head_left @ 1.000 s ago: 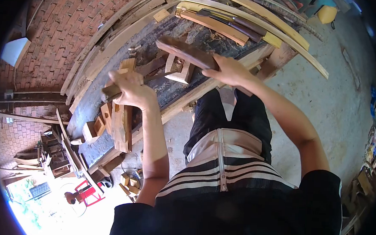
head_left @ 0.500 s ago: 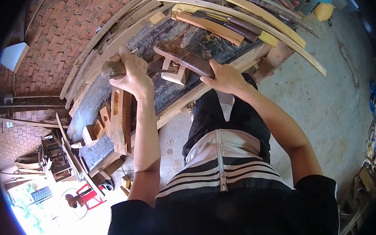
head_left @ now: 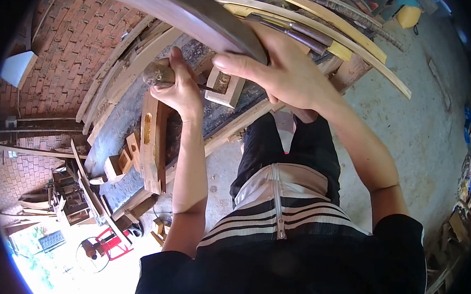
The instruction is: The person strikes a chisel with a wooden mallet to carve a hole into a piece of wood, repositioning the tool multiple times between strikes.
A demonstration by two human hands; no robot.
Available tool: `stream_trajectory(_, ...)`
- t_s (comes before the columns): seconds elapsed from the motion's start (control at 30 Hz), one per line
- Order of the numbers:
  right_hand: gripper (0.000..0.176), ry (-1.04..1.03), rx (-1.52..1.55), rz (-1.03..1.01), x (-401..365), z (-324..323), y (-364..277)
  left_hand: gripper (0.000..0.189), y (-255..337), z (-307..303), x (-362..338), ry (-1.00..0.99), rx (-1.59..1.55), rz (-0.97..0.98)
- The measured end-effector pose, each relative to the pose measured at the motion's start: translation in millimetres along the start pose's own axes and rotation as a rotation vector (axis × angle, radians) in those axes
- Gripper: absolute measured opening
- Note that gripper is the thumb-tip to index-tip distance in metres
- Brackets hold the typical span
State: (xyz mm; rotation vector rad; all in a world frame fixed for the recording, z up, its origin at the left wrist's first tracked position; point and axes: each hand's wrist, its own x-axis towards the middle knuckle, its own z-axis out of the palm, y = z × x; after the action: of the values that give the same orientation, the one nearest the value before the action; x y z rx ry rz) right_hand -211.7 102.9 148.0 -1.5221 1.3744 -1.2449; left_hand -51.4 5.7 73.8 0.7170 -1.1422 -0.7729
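My left hand (head_left: 182,93) is closed round the wooden handle of a chisel (head_left: 158,75). Its metal blade points right and meets a pale wood block (head_left: 230,88) with a rectangular mortise cut in its top. My right hand (head_left: 290,70) grips a dark wooden mallet (head_left: 199,20), raised close to the camera above the block and slightly blurred. Left of the block lies a longer mortised timber (head_left: 152,142), beside my left forearm.
Long curved boards (head_left: 327,32) run along the far side of the dark bench (head_left: 113,135). Tools with dark handles (head_left: 308,36) lie there. Small wood pieces (head_left: 118,165) sit at the bench's left. A red stool frame (head_left: 116,244) stands at lower left.
My right hand has lifted the mallet up toward the camera, away from the block. My left hand has shifted slightly right and down with the chisel.
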Motion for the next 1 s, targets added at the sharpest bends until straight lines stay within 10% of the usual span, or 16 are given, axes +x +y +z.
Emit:
stream_trajectory(0.03,0.055,0.004,-0.003,0.000,7,2,-4,0.031,0,4,1,0.004,0.088,0.056)
stream_trajectory(0.1,0.049,0.217,-0.171,-0.621,20,4,-8,0.019,-23,-5,8,-0.001,0.165,0.203)
stream_trajectory(0.23,0.042,-0.147,-0.631,-0.229,2,0,-10,0.029,-43,-31,-4,-0.005,0.371,0.432)
stream_trajectory(0.3,0.044,-0.046,-0.694,-0.419,6,-1,-14,0.031,-25,-27,-3,-0.123,0.115,-0.030)
stream_trajectory(0.5,0.045,0.008,-0.351,-0.451,3,3,-18,0.034,-46,-37,-7,-0.075,0.191,0.316)
stream_trajectory(0.67,0.053,-0.223,-0.283,-0.176,4,12,25,0.011,-11,-20,7,0.157,-0.143,-0.047)
stream_trajectory(0.73,0.057,-0.291,-0.037,0.250,-1,15,39,0.036,-11,-41,15,0.097,-0.188,-0.098)
stream_trajectory(1.0,0.062,-0.238,-0.381,0.399,-18,38,158,0.044,-5,-55,27,0.224,-0.208,-0.140)
